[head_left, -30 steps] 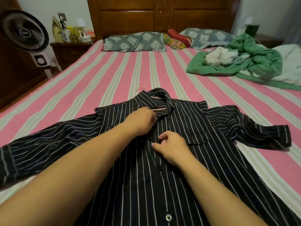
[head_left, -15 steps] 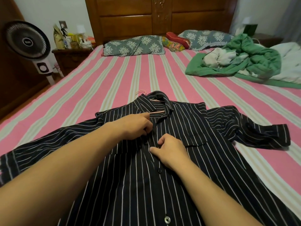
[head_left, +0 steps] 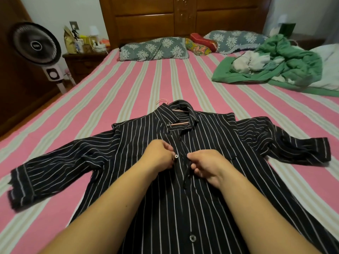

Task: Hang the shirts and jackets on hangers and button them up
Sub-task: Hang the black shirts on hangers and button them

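Striped bed [head_left: 113, 92], near edge: left hand [head_left: 159, 155] pinches button [head_left: 176, 156], right hand [head_left: 205, 165] pinches shirt [head_left: 211, 136] placket; buttoning underway, next needs hole aligned over button.

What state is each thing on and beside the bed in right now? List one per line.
Shirt: flat on the bed, on a hanger, front partly unbuttoned.
Hanger: inside the collar.
Left hand: pinching the button edge.
Right hand: pinching the opposite edge.
Fan: blades not visibly spinning.

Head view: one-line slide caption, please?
Both hands pinch the striped shirt's placket at a button, hanger inside, on the bed.
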Available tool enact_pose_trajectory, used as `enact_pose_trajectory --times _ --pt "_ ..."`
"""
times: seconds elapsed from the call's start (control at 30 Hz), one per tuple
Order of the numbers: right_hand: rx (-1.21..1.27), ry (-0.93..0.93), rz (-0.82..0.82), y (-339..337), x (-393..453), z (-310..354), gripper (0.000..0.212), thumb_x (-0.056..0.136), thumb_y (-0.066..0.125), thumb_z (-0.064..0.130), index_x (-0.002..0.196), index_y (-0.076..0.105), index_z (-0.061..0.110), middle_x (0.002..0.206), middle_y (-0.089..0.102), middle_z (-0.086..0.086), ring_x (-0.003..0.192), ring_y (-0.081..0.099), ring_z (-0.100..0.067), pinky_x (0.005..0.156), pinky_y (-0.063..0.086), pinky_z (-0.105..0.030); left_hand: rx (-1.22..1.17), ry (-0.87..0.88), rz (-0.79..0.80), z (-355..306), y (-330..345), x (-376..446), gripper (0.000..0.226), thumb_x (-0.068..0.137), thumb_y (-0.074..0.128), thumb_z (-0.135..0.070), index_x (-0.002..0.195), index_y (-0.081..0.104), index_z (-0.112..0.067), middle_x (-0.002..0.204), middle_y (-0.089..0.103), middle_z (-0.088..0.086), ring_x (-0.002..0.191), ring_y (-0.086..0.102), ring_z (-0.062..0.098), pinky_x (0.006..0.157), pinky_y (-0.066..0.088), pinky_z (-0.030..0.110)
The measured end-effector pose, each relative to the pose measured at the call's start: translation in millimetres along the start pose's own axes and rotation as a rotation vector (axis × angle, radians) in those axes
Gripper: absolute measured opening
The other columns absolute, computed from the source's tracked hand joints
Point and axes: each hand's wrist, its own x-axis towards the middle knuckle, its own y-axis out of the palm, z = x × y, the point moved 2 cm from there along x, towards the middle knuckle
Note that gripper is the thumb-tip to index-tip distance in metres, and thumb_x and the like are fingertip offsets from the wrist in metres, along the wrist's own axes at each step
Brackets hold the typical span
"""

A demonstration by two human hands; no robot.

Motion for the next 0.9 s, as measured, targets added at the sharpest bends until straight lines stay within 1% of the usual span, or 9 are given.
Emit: enact_pose_trajectory --times 0.07,0.17,0.27,0.37,0.5,0.57,0.7,0.77,0.9 --pt "0.122 0.061 0.062 0.5 -4.6 1.4 0.007 0.094 0.063 0.002 0.1 0.067 0.001 0.078 0.062 -0.007 0.055 0.056 -0.007 0.046 0.048 -0.017 0.082 0.009 0.016 16.5 4.1 -4.9 0.011 0.093 0.071 -0.012 0.1 0.07 -0.02 0.098 0.072 0.003 0.09 0.068 0.016 0.092 0.058 0.038" --pt "0.156 0.075 0.096 2.1 -11.4 4.0 0.014 0.092 0.061 -0.007 0.105 0.063 -0.002 0.085 0.062 -0.011 0.065 0.059 -0.012 0.055 0.058 -0.023 0.217 0.125 -0.063 23.6 8.8 -11.6 0.022 0.093 0.072 -0.023 0.115 0.073 -0.025 0.11 0.071 -0.007 0.1 0.064 0.007 0.089 0.045 0.021" --pt "0.061 0.056 0.073 6.1 -12.5 5.6 0.009 0.093 0.057 -0.007 0.098 0.063 -0.002 0.08 0.059 -0.011 0.063 0.057 -0.014 0.061 0.062 -0.031 0.36 0.209 -0.148 20.3 15.2 -16.2 0.019 0.097 0.066 -0.029 0.115 0.073 -0.03 0.115 0.071 -0.009 0.109 0.063 0.01 0.093 0.048 0.027" --pt "-0.111 0.06 0.018 12.5 -11.2 4.4 0.01 0.093 0.056 -0.001 0.097 0.065 -0.002 0.073 0.057 -0.01 0.052 0.055 -0.013 0.06 0.062 -0.035 0.397 0.235 -0.169 17.9 15.7 -21.4 0.01 0.097 0.064 -0.024 0.098 0.071 -0.031 0.104 0.069 -0.007 0.101 0.063 0.013 0.086 0.049 0.03" --pt "-0.285 -0.018 -0.01 20.3 -11.3 1.9 0.013 0.093 0.054 0.002 0.083 0.059 0.007 0.062 0.051 -0.006 0.047 0.051 -0.011 0.051 0.056 -0.027 0.402 0.3 -0.194 14.1 11.4 -24.4 0.017 0.096 0.062 -0.019 0.083 0.063 -0.03 0.09 0.069 -0.006 0.086 0.064 0.013 0.078 0.049 0.029" --pt "-0.237 -0.056 -0.02 20.2 -10.4 -0.2 0.016 0.093 0.053 0.002 0.081 0.059 0.01 0.063 0.052 -0.005 0.049 0.052 -0.011 0.046 0.05 -0.023 0.196 0.212 -0.18 12.9 7.9 -21.9 0.018 0.095 0.062 -0.015 0.079 0.063 -0.024 0.081 0.071 -0.002 0.074 0.07 0.015 0.076 0.056 0.031" --pt "0.001 -0.03 -0.01 13.2 -10.1 -3.5 0.014 0.093 0.06 -0.001 0.087 0.059 0.011 0.063 0.057 -0.003 0.049 0.053 -0.007 0.038 0.039 -0.015 -0.478 -0.143 0.05 9.1 6.8 -28.6 0.017 0.101 0.053 0.001 0.089 0.064 -0.005 0.077 0.066 0.013 0.06 0.069 0.02 0.055 0.06 0.028" --pt "0.101 0.0 -0.001 9.7 -8.9 -3.5 0.014 0.092 0.063 -0.003 0.092 0.059 0.011 0.064 0.057 -0.002 0.046 0.05 -0.005 0.037 0.038 -0.013 -0.552 -0.174 0.086 10.5 7.1 -30.4 0.017 0.103 0.05 0.002 0.091 0.062 -0.004 0.077 0.065 0.014 0.059 0.069 0.021 0.05 0.058 0.028" --pt "0.157 0.009 -0.016 8.4 -5.5 -2.1 0.018 0.091 0.063 -0.003 0.099 0.06 0.012 0.067 0.055 -0.001 0.046 0.046 -0.004 0.038 0.039 -0.014 -0.535 -0.151 0.065 13.2 11.2 -29.0 0.017 0.102 0.054 -0.002 0.091 0.066 -0.008 0.079 0.068 0.011 0.065 0.069 0.019 0.056 0.061 0.032"
